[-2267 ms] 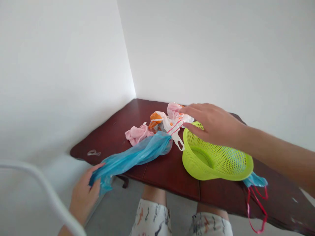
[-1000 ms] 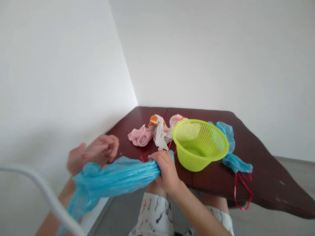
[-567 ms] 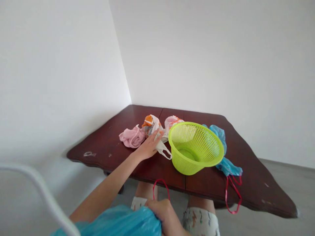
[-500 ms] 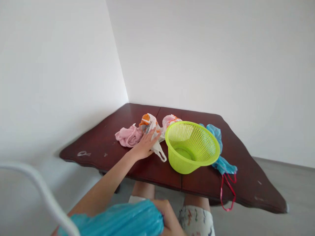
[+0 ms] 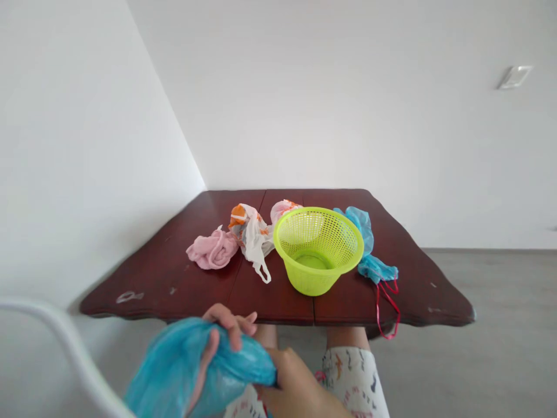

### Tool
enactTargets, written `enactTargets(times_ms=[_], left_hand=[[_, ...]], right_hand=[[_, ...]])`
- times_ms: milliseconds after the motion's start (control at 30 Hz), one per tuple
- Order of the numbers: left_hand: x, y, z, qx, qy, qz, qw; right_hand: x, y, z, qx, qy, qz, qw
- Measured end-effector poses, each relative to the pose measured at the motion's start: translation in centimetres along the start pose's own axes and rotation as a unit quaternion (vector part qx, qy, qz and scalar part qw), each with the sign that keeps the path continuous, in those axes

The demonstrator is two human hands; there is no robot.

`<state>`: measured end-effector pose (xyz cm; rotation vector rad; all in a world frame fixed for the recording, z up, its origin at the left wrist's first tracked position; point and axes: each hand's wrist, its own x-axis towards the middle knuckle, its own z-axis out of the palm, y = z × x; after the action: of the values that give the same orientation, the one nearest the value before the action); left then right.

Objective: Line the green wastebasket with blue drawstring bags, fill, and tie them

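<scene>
- Head view, hands: the left hand (image 5: 220, 337) is half-curled, its fingers spread over a blue bag (image 5: 198, 371) and pressing into it; the right hand (image 5: 296, 383) is closed around the bag's gathered end; both have hold of it
- Bag: bunched and puffed up between the hands, low in front of the person, below the near edge of the table (image 5: 278, 305)
- Table: dark red-brown wood with a lengthwise seam and a wavy edge; a pale scuff (image 5: 129, 296) marks the near left side
- On the table: a pink cloth (image 5: 213, 249) touches a white bag (image 5: 251, 232) with orange print, whose loop handle trails toward the near edge; a pink-and-white bag (image 5: 282, 210) sits just behind a lime basket (image 5: 315, 281), which stands mouth up; a second blue bag (image 5: 363, 241) lies against the basket's right side, with red ties (image 5: 387, 310) hanging over the edge
- Room: white walls (image 5: 348, 116) form a corner beyond the table; grey floor (image 5: 478, 302) spreads to the right; a small white fitting (image 5: 514, 76) is high on the wall; a white chair rail (image 5: 56, 325) curves across the lower left; patterned shorts (image 5: 352, 377) show under the table
</scene>
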<state>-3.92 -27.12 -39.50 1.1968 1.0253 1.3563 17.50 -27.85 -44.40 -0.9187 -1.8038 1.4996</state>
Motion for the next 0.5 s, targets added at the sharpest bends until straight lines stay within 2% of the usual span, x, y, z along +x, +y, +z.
enactTargets(times_ms=[67, 100, 200, 233, 300, 367, 433, 467, 500], left_hand=[[0.3, 3.2, 0.6, -0.161, 0.086, -0.014, 0.983], [0.7, 4.6, 0.7, -0.211, 0.11, -0.024, 0.971], [2.1, 7.9, -0.1, -0.304, 0.121, -0.039, 0.944], [2.7, 8.8, -0.5, -0.328, 0.103, -0.042, 0.938], [3.8, 10.8, -1.0, -0.366, 0.031, -0.046, 0.929], [5.2, 13.4, -0.4, -0.376, -0.059, -0.045, 0.923], [7.4, 16.1, 1.4, -0.362, -0.118, -0.043, 0.924], [9.0, 17.4, 2.7, -0.357, -0.149, -0.025, 0.922], [10.8, 18.4, 4.0, -0.324, -0.134, -0.025, 0.936]], right_hand=[[-0.7, 0.7, -0.2, -0.134, -0.016, 0.035, 0.99], [-1.3, 1.1, -0.4, -0.177, -0.012, 0.048, 0.983], [-3.8, 1.6, -1.5, -0.199, 0.003, 0.039, 0.979], [-4.9, 1.4, -2.1, -0.182, 0.006, 0.027, 0.983], [-7.4, 0.6, -3.5, -0.142, 0.035, 0.005, 0.989], [-9.7, -1.1, -5.5, -0.112, 0.127, -0.031, 0.985], [-10.7, -3.5, -8.5, -0.093, 0.253, -0.118, 0.956], [-10.6, -5.0, -10.5, -0.075, 0.296, -0.172, 0.937], [-10.1, -6.6, -12.9, -0.034, 0.334, -0.197, 0.921]])
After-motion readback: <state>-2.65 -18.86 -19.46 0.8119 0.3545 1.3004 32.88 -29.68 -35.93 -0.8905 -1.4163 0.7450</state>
